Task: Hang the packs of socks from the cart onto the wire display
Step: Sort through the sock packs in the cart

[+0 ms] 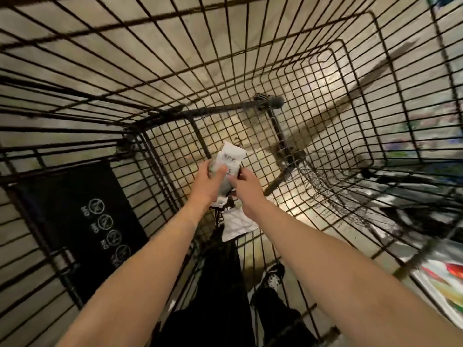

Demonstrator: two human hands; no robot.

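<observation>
Pack of socks (pixel 231 160): small and soft, greyish fabric under a white paper label w/ dark print that is too blurred to read. It is held up inside the black wire shopping cart (pixel 250 58), over the near part of the cart's mesh bottom. A 2nd white-labelled pack (pixel 238 225) lies lower, at the cart's near end under both wrists, w/ dark bits beside it; can't tell what they are.

Edges & room, L to R: at the cart's near-left corner a black plastic flap (pixel 82 221) w/ round white "NO" signs lies against the wire. The cart's left and right walls rise well apart from both hands, so there is wide room either side. A beige tiled floor (pixel 213 16) shows through the mesh. Through the cart's near end: black trousers and a black-and-white shoe (pixel 273 276). Outside the cart's right wall are blurred coloured goods (pixel 446 284).

Hands: the left hand (pixel 209 182) grips the pack's left side, thumb laid across the label, fingers curled behind. The right hand (pixel 246 186) sits at the pack's lower-right edge, fingertips curled onto it in a pinch, though blur hides the exact contact. The label's top sticks out past both hands toward the cart's far end.
</observation>
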